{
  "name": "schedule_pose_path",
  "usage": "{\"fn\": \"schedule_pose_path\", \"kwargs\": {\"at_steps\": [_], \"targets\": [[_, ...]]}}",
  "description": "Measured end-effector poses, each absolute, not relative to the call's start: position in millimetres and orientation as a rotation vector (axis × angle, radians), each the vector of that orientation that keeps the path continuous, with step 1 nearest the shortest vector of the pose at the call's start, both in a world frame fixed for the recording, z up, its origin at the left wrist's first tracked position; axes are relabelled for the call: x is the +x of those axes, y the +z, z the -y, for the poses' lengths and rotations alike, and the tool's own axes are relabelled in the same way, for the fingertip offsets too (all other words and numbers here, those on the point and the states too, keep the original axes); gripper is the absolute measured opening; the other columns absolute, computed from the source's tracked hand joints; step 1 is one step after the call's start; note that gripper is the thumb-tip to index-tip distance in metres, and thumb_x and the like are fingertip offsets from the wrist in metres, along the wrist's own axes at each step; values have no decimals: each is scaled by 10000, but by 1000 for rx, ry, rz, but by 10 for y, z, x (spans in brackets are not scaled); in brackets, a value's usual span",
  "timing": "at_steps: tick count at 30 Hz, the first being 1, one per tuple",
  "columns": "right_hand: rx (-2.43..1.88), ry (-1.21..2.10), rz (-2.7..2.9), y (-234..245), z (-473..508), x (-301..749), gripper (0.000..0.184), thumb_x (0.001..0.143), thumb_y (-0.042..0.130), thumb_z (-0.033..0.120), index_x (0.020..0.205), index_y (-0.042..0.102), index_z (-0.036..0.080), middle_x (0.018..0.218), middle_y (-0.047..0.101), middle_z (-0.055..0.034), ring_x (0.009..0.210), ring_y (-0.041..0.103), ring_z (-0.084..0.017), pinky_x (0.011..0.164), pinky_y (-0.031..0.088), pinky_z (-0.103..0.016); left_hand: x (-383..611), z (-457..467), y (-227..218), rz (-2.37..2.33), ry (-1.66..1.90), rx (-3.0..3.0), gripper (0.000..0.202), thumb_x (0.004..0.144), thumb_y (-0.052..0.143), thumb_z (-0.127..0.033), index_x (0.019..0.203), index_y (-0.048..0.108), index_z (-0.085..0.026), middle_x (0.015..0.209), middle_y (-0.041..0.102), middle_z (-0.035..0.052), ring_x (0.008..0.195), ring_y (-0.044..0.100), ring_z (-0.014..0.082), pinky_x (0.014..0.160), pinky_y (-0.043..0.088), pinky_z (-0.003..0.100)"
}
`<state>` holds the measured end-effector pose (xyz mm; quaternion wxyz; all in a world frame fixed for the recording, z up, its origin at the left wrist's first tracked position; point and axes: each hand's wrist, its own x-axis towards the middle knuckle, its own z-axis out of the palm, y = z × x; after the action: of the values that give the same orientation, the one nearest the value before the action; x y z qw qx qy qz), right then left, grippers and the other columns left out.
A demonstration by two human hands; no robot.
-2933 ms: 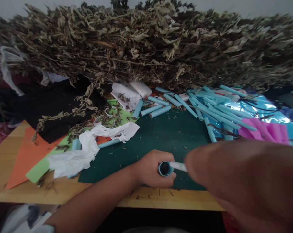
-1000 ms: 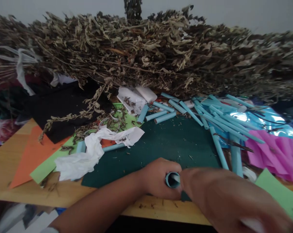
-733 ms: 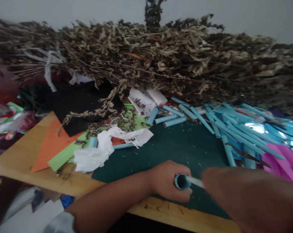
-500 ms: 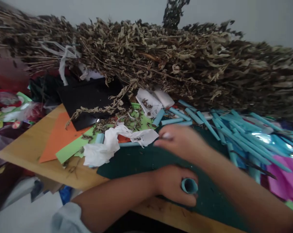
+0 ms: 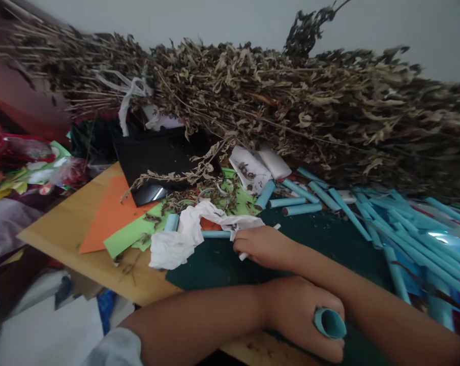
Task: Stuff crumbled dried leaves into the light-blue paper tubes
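Note:
My left hand is at the table's near edge, fingers wrapped round a light blue rolled paper tube whose open end faces the camera. My right hand reaches across over the left forearm. It rests on the dark green mat beside the crumpled white tissue, closed round a thin white stick whose ends poke out on both sides of the fingers.
A large heap of dried leafy branches fills the back of the table. Several blue paper tubes lie at the right. Orange paper, green paper and a black sheet lie at the left on the wooden table.
My right hand drew the white stick out of the blue tube and moved left and away to the tissue. The camera view swung left; my left hand keeps hold of the tube.

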<state>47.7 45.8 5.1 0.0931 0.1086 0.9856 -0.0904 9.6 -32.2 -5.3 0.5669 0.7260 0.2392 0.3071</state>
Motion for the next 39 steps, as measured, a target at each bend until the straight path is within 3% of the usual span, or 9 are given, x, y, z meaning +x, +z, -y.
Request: {"fn": "schedule_pose_path", "kwargs": {"at_steps": [7,12,19,23,26,30,35,39], "targets": [[624,-427,-3066,325,-363,855,137,781,361,91,799,472,171,847,543,-58,750,523,-147,622,422,-254,73,318,-38,-621,585,1705,175,556,623,-129,567,449,-151,537,432,-82,516,414,31,489,330,134],[1044,-835,-3459,634,7,1447,144,751,420,94,799,429,229,733,535,-15,697,548,-125,570,446,-208,84,329,-88,-597,612,1692,158,552,622,-137,575,466,-149,555,440,-78,537,431,33,517,342,127],[942,-1005,-3491,700,261,1580,218,704,480,39,811,470,228,708,574,-5,646,578,-105,543,473,-168,120,337,-173,-627,739,1714,154,513,609,-125,535,457,-138,488,399,-85,453,381,17,474,323,121],[759,-1278,-3527,617,166,1532,205,725,509,43,838,508,213,724,560,-12,652,559,-103,555,459,-186,114,333,-208,-646,736,1725,166,508,594,-153,505,428,-137,471,385,-84,444,363,20,459,314,128],[712,-1395,-3502,504,110,1561,163,763,508,90,877,530,204,717,545,-19,639,540,-100,537,434,-189,101,338,-203,-647,713,1692,155,514,586,-180,502,438,-136,476,408,-76,445,375,24,455,322,132],[719,-1531,-3461,430,127,1621,56,813,482,212,779,521,191,653,521,-7,580,507,-82,498,397,-173,96,333,-192,-629,689,1674,170,512,581,-197,478,426,-135,447,400,-73,423,368,23,429,314,132],[734,-1633,-3499,450,263,1626,179,809,479,339,708,459,192,540,468,31,527,463,-71,498,354,-179,108,312,-228,-584,707,1698,129,505,575,-205,511,471,-129,494,456,-45,441,412,35,422,328,135],[680,-1484,-3618,397,334,1571,355,848,346,420,598,406,174,498,421,20,499,402,-87,486,304,-222,102,307,-218,-561,721,1713,139,505,585,-194,510,464,-125,485,442,-48,448,407,35,428,325,131]]}}
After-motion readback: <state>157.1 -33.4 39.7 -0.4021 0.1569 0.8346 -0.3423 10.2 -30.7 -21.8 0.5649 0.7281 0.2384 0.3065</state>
